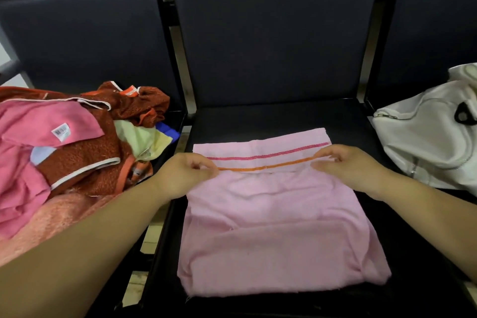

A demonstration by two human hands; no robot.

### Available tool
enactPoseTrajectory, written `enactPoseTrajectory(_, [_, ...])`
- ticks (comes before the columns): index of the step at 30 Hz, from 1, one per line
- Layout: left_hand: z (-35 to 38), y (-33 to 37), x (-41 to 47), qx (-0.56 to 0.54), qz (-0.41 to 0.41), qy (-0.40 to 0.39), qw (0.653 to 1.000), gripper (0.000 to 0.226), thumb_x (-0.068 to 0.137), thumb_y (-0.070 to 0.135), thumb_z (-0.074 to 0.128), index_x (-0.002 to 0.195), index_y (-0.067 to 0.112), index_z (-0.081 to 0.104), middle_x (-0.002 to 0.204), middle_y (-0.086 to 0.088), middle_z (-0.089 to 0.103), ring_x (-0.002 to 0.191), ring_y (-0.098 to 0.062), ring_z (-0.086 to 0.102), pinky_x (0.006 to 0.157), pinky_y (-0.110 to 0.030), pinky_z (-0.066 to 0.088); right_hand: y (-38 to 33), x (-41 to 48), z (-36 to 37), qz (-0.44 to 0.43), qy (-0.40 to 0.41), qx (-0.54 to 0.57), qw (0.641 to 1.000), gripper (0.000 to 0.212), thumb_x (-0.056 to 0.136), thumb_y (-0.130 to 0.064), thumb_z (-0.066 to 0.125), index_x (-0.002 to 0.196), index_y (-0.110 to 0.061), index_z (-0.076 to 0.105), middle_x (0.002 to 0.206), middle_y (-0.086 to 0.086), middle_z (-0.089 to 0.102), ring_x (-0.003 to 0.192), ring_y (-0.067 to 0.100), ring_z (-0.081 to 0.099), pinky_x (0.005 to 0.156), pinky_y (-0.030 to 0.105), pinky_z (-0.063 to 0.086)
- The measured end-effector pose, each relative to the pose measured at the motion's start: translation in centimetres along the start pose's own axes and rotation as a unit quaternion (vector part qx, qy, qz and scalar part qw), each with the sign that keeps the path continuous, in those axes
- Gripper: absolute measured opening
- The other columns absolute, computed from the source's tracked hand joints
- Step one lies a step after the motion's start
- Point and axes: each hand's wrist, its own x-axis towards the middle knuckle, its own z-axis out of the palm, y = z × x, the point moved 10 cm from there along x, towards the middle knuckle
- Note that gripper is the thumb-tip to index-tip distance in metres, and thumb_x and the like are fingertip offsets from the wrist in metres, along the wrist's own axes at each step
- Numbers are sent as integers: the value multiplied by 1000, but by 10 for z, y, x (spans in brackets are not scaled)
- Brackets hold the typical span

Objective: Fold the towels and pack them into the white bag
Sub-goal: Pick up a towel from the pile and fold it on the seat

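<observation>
white bag (426, 142) cropped right, towel pile (77, 157) cropped left

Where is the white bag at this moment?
In the head view the white bag lies at the far right, beside the dark chair that carries the pale pink towel.
</observation>
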Motion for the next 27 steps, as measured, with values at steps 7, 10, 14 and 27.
enactPoseTrajectory(7, [-22,-2,6,-60,7,118,991,13,88,8,76,88,21,77,82,6,73,69,-3,62,64,-11,48,6,9,-26,-11,118,117,986,20,87,-8,76,94,-27,75,98,9,71,77,19,63,71,29,51])
enactPoseTrajectory(10, [-34,-6,7,-42,25,139,989,17,86,6,77,91,22,76,83,-1,73,70,-9,63,66,-14,49,2,9,-36,-45,141,88,985,30,85,-1,75,94,-30,71,97,0,72,80,17,66,76,27,53])
enactPoseTrajectory(14, [-24,-14,12,36,18,118,992,26,86,8,77,81,33,71,88,9,74,82,-9,68,74,-18,47,0,10,-25,-67,112,-87,988,35,87,-4,69,98,-37,65,99,-10,67,88,10,64,75,21,46])
enactPoseTrajectory(27, [-21,-16,21,86,23,118,989,21,89,13,73,79,32,72,83,12,74,82,-8,69,75,-22,49,10,20,-30,10,150,112,982,7,90,-15,75,88,-22,75,94,-4,75,91,14,69,79,28,54])
